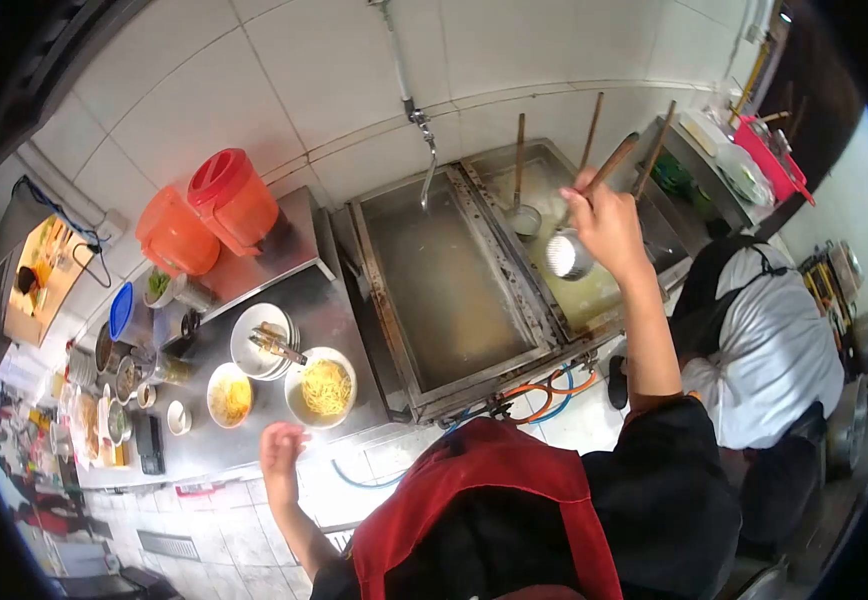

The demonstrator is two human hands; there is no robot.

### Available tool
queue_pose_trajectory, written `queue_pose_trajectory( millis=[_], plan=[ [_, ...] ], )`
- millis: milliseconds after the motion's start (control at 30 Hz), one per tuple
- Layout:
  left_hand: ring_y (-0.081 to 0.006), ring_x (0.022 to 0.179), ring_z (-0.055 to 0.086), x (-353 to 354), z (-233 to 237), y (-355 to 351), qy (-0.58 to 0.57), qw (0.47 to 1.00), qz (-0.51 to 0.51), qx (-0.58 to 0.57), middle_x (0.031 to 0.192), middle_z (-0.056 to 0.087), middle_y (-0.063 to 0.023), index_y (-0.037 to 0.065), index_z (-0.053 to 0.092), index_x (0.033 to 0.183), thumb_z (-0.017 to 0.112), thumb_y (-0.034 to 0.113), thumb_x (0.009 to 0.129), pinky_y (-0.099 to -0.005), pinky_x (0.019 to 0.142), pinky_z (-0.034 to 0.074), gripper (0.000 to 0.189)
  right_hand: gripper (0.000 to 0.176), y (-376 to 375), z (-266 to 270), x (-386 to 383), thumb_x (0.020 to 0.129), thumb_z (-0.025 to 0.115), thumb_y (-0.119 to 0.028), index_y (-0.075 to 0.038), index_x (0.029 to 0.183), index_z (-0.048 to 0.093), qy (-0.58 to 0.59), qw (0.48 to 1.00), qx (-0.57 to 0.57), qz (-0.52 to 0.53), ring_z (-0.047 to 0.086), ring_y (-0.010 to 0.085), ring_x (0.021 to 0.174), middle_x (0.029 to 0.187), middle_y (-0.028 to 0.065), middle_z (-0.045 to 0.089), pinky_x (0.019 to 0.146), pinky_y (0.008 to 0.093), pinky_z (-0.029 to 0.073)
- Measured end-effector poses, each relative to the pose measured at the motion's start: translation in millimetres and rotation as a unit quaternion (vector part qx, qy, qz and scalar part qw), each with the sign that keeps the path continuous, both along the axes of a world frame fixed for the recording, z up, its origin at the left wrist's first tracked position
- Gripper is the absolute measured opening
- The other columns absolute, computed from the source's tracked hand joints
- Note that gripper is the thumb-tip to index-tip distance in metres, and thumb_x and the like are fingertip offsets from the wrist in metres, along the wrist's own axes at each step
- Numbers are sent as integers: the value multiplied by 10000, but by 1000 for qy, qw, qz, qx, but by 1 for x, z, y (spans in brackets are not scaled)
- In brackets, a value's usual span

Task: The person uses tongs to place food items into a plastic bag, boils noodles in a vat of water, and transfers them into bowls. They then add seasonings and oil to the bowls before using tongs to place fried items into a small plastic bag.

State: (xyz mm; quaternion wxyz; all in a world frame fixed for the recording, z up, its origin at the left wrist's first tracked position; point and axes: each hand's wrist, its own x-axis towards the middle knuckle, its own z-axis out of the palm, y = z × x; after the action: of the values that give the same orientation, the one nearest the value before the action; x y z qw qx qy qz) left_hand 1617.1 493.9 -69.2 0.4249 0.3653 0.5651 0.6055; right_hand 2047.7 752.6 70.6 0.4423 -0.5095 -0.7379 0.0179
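1. Strainer (pixel 567 255): its round mesh basket hangs over the right vat (pixel 544 160), at or just above the pale broth. I cannot tell whether it touches the liquid.
2. The right hand (pixel 606 222) is closed round the wooden handle, low down and just above the basket. The arm reaches out from the body toward 12 o'clock.
3. The left hand (pixel 281 447) holds nothing, with its fingers loosely spread. It hovers at the counter's front edge, at about 7 o'clock from the noodle bowl (pixel 325 388) and apart from it.
4. As I judge it, the step in hand is working the strainer at the vat. To do it well:
   - hold the basket over the vat's middle, so that drips fall inside the rim;
   - lift straight along the handle rather than swinging sideways;
   - steer clear of the ladle (pixel 524 220) at 10 o'clock from the basket, and of the other wooden handles leaning close by at 1 o'clock;
   - mind the co-worker (pixel 764 340) in a white shirt, who is bent over at 3 o'clock.
5. The strainer's long axis is its handle. It runs from the basket at the 7 o'clock end up to the free tip at 1 o'clock, steep and tilted away from the person.
6. The basket's mouth appears to face up and toward the camera.
7. The left vat (pixel 374 290), at 9 o'clock from the strainer, lies under the tap (pixel 428 170).
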Motion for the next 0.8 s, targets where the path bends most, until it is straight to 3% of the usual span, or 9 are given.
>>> queue_pose_trajectory(
  millis=[133, 267, 367, 400, 467, 533, 633, 667, 800],
  plan=[
    [-112, 736, 534, -29, -65, -60, 40, 969, 221, -100, 878, 557, -16, 87, 496, 1045, 541, 252, 856, -211, 614, 394, 254, 171, 53, -53, 32, 830, 548, -182, -19, 883, 547, -32, 998, -26, -50, 585, 389, 685, 722, 227, 579, 602, 434, 452],
    [-142, 737, 534, -18, -168, -167, -88, 905, 337, -244, 899, 557, -7, 111, 499, 1086, 512, 295, 839, -223, 575, 381, 308, 161, 92, -89, 56, 816, 568, -167, -13, 856, 545, -17, 997, -44, -60, 591, 374, 655, 696, 229, 568, 574, 419, 448],
    [-182, 775, 563, 26, -258, -287, -158, 829, 277, -459, 974, 565, -37, 122, 500, 1097, 452, 275, 857, -310, 616, 418, 289, 151, 112, -100, 64, 796, 589, -138, -9, 860, 542, -5, 988, -145, -54, 610, 299, 578, 643, 202, 560, 539, 381, 450],
    [-184, 779, 569, 56, -259, -311, -183, 797, 261, -513, 973, 567, -41, 114, 502, 1093, 462, 277, 853, -311, 617, 421, 292, 154, 112, -95, 61, 778, 599, -111, -12, 886, 554, 21, 975, -207, -78, 597, 242, 533, 619, 174, 558, 516, 342, 452],
    [-188, 788, 579, 110, -261, -357, -231, 748, 239, -575, 970, 572, -49, 99, 507, 1085, 483, 281, 847, -313, 618, 427, 301, 262, 136, -134, 87, 779, 609, -112, 13, 1007, 569, 10, 992, -129, -2, 597, 172, 572, 754, 139, 614, 505, 301, 470],
    [-193, 796, 590, 153, -247, -374, -266, 723, 226, -596, 968, 577, -58, 84, 511, 1078, 503, 285, 840, -315, 620, 433, 311, 278, 144, -134, 81, 834, 586, -196, 14, 1016, 571, 120, 960, -250, -24, 561, 122, 579, 770, 101, 599, 513, 269, 474],
    [-199, 809, 607, 168, -251, -365, -275, 733, 227, -578, 965, 585, -71, 61, 519, 1066, 533, 291, 830, -317, 622, 442, 329, 284, 154, -131, 90, 866, 543, -271, -11, 975, 570, 32, 962, -263, -64, 568, 118, 592, 712, 99, 591, 523, 272, 470],
    [-201, 813, 612, 157, -254, -347, -261, 750, 228, -563, 964, 588, -75, 54, 521, 1062, 544, 293, 827, -318, 623, 446, 336, 282, 164, -143, 107, 866, 533, -279, -25, 986, 565, 9, 985, -173, -26, 597, 145, 628, 745, 107, 613, 562, 283, 483],
    [-177, 775, 626, 92, -262, -258, -141, 831, 200, -499, 947, 615, -85, 60, 479, 1122, 498, 285, 867, -256, 511, 417, 340, 248, 76, -55, 5, 862, 507, -171, -42, 1073, 526, 77, 954, 37, -287, 626, 198, 706, 819, 114, 633, 630, 317, 511]
  ],
)
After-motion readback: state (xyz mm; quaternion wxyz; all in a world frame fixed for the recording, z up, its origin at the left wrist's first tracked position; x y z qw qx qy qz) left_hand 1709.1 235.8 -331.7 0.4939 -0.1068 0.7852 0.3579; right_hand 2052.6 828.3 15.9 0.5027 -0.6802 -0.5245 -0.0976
